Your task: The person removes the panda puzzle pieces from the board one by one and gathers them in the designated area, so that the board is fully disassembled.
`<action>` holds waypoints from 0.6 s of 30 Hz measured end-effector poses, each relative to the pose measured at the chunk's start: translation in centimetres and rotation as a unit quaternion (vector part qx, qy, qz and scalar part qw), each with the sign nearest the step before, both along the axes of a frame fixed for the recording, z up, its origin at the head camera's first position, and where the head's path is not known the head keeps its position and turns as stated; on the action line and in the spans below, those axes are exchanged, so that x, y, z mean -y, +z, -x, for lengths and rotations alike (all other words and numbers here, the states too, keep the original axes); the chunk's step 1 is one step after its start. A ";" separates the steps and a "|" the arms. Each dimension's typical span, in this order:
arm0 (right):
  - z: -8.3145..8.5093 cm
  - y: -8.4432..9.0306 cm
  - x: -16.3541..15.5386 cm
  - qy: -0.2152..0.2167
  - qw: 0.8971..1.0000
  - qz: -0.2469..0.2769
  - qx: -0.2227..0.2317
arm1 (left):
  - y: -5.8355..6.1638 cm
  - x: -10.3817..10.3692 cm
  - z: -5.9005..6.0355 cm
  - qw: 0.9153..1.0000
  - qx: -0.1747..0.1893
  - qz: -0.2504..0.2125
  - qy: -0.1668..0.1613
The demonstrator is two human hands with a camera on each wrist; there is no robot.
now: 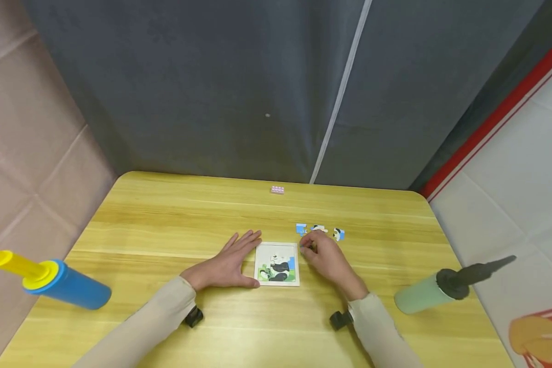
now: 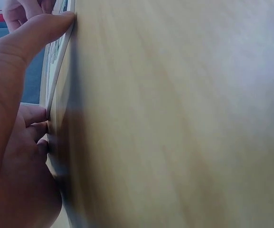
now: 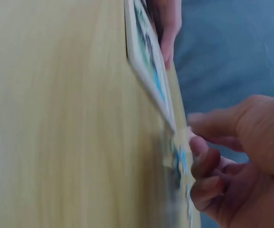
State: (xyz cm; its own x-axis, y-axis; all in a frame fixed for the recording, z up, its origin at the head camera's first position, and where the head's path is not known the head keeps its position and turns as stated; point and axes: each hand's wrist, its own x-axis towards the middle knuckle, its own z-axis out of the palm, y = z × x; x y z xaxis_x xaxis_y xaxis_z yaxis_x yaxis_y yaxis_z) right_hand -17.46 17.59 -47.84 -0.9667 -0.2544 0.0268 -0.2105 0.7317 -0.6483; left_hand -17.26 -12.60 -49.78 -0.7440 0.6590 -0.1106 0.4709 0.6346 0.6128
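A square panda puzzle board [image 1: 277,282] with a pale rim lies on the table, partly filled with pieces. My left hand [image 1: 225,263] is spread at its left side, thumb touching the lower left edge and fingertips at the upper left corner. Beside the upper right corner, my right hand [image 1: 324,255] pinches a small puzzle piece, mostly hidden by the fingers. In the right wrist view, a pale bit of the piece [image 3: 190,134] shows between thumb and fingertips. Loose pieces lie just beyond that hand: a blue one [image 1: 301,228], a white-and-black one [image 1: 319,227] and a blue-edged one [image 1: 339,234].
A pink toy brick [image 1: 277,189] sits near the table's far edge. On the left lies a blue pump [image 1: 80,291] with a yellow handle; on the right, a green cylinder [image 1: 420,294] with a dark top. A grey curtain [image 1: 202,102] hangs behind the table.
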 end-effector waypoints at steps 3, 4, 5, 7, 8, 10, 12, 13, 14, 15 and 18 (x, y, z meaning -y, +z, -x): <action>-0.5 0.3 1.1 0.033 0.999 -0.018 0.010 | 0.0 0.0 0.0 1.000 0.001 0.000 0.002; -0.7 0.4 1.4 0.044 0.999 -0.024 0.016 | 0.1 0.0 0.0 1.000 0.001 0.000 0.002; -0.8 0.5 1.8 0.054 0.998 -0.031 0.018 | 0.1 0.0 0.0 1.000 -0.001 0.001 0.002; -1.0 0.5 2.4 0.072 0.996 -0.043 0.025 | 0.1 0.0 0.0 1.000 -0.001 0.002 0.002; -1.0 0.6 2.7 0.081 0.995 -0.049 0.027 | 0.1 0.0 0.0 1.000 -0.001 0.004 0.002; -1.0 0.6 3.2 0.098 0.993 -0.060 0.029 | 0.2 0.0 0.1 1.000 -0.001 0.007 0.001; -1.0 0.6 3.7 0.111 0.991 -0.069 0.033 | 0.3 0.0 0.1 1.000 -0.001 0.011 0.000; -1.0 0.6 3.9 0.116 0.990 -0.075 0.034 | 0.3 0.0 0.1 1.000 -0.001 0.013 -0.001; -0.9 0.7 4.0 0.119 0.989 -0.081 0.037 | 0.4 0.0 0.1 1.000 -0.002 0.016 -0.002; -0.9 0.7 4.2 0.121 0.988 -0.086 0.039 | 0.4 0.0 0.1 1.000 -0.002 0.018 -0.003; -0.6 1.1 4.6 0.124 0.986 -0.102 0.049 | 0.6 0.0 0.0 1.000 -0.005 0.026 -0.004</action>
